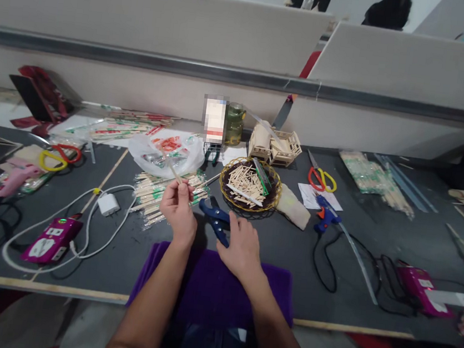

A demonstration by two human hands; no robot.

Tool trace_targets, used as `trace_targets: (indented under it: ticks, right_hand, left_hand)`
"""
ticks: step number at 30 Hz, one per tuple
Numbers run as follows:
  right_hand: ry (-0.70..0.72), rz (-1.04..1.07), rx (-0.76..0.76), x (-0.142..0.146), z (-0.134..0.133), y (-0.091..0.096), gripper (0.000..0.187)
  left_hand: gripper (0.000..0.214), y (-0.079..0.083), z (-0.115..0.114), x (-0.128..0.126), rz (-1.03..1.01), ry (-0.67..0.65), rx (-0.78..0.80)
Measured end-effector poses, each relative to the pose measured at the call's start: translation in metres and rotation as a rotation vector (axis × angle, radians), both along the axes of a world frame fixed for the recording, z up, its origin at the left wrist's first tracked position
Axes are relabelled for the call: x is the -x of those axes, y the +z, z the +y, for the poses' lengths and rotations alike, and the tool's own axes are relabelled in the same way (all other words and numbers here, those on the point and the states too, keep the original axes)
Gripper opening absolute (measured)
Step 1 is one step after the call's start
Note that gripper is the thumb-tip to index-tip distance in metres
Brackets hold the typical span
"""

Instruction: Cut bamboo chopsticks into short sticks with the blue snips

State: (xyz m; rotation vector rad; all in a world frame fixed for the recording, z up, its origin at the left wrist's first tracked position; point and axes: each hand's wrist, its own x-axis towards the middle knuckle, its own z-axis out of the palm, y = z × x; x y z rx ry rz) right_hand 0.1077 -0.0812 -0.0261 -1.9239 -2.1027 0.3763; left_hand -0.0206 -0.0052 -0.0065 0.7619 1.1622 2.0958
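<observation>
Two bare hands over a dark desk (291,242), above a purple cloth (210,289) spread at its near edge. Left hand (178,206) raised a little, thumb and fingertips pressed together on the lower end of a thin wooden stick (172,170) tilted up and to the left. Right hand (241,249) palm down, fingers laid over the handles of blue cutting pliers (215,217) lying on the desk; impossible to tell whether closed around them or merely resting. Just behind the left hand, a heap of wrapped chopsticks (150,193), and beyond it a clear plastic bag (163,152). Just beyond the pliers, a round wicker tray (220,186) full of short cut stick pieces (247,184). Farther back, a small wooden model house (279,146). Off to the right, a blue glue gun (324,218) and red-and-yellow scissors (322,178). Off to the left, a white charger (108,203) with its cable, and a magenta power unit (52,238).
</observation>
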Motion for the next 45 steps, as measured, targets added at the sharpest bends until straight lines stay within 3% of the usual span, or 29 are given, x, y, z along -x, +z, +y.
trace_targets:
  ticks: [5,8,10,14,19,23,27,31,35,38,41,45]
  right_hand:
    - [0.087,-0.099,-0.031,0.000,-0.002,-0.014,0.071]
    - [0.079,-0.040,-0.081,-0.013,0.002,-0.012,0.054]
    - [-0.042,-0.008,-0.086,-0.026,0.008,-0.009,0.039]
    - [-0.331,0.004,-0.013,-0.051,0.027,0.000,0.032]
    - [-0.208,0.060,0.028,-0.073,0.053,-0.003,0.020]
    - [-0.256,0.063,0.068,-0.090,0.061,-0.002,0.029]
    - [-0.300,-0.092,0.021,-0.098,0.074,0.017,0.029]
    - [-0.273,-0.206,-0.038,-0.095,0.118,0.030,0.031]
    - [-0.190,-0.269,0.047,-0.089,0.164,0.023,0.028]
    - [-0.139,-0.286,0.081,-0.089,0.175,0.017,0.027]
    - [-0.113,-0.233,0.012,-0.101,0.173,0.022,0.027]
    - [-0.104,-0.105,-0.213,-0.133,0.188,0.045,0.034]
  left_hand:
    - [0.025,-0.004,0.002,0.005,0.004,-0.021,0.008]
    - [0.026,-0.007,0.004,0.005,-0.011,-0.066,0.027]
    - [0.027,-0.008,0.004,0.004,-0.019,-0.083,0.045]
    - [0.028,-0.009,0.003,0.001,-0.013,-0.130,0.070]
    - [0.026,-0.010,0.002,-0.001,-0.008,-0.175,0.061]
    - [0.026,-0.011,0.003,-0.001,-0.013,-0.167,0.058]
    - [0.025,-0.012,0.003,-0.002,0.007,-0.176,0.073]
    - [0.025,-0.012,0.002,-0.003,0.024,-0.185,0.078]
    - [0.025,-0.012,0.002,-0.002,0.033,-0.190,0.083]
    - [0.028,-0.012,0.003,-0.001,0.034,-0.174,0.099]
    - [0.030,-0.013,0.003,-0.001,0.036,-0.159,0.117]
    - [0.031,-0.014,0.003,-0.002,0.039,-0.173,0.146]
